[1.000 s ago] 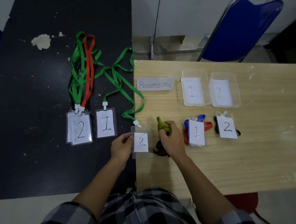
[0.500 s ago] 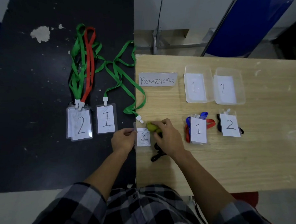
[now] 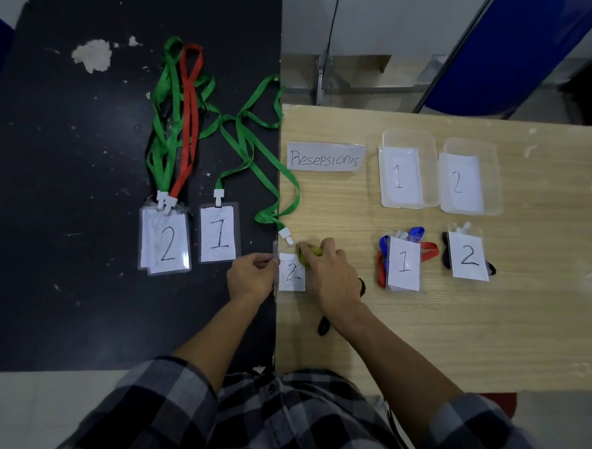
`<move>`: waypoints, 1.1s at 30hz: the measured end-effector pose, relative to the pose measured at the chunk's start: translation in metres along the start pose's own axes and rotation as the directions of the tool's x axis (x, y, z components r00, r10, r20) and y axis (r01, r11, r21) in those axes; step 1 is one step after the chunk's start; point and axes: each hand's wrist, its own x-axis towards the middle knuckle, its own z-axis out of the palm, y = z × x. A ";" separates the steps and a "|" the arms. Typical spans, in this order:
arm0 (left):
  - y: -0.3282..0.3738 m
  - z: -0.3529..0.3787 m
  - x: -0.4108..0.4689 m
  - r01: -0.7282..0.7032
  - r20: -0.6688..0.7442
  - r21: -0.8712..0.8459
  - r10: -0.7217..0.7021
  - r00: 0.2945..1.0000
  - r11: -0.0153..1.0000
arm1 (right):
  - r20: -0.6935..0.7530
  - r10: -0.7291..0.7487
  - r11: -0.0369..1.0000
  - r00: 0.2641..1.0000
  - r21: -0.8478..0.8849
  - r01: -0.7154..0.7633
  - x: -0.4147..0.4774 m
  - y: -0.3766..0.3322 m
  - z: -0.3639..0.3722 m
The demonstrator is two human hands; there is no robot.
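A clear badge holder with a paper marked "2" lies at the seam between the black table and the wooden table. My left hand pinches its left edge. My right hand is curled round a yellow-green strap at the badge's top right corner. A green lanyard ends in a white clip just above the badge. A black strap shows below my right wrist.
On the black table lie a stack of "2" badges and a "1" badge with green and red lanyards. The wooden table carries a "Resepsionis" label, two clear tubs marked "1" and "2", and badge piles "1" and "2". A blue chair stands behind.
My right hand has carried the yellow-green strap up and left, from beside the badge to its top right corner near the white clip. My left hand keeps its pinch on the badge.
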 end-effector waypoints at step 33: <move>0.010 -0.004 -0.008 0.042 0.031 -0.058 -0.040 0.999 0.997 | -0.115 -0.104 0.988 0.988 0.106 0.116 0.013 -0.007 0.005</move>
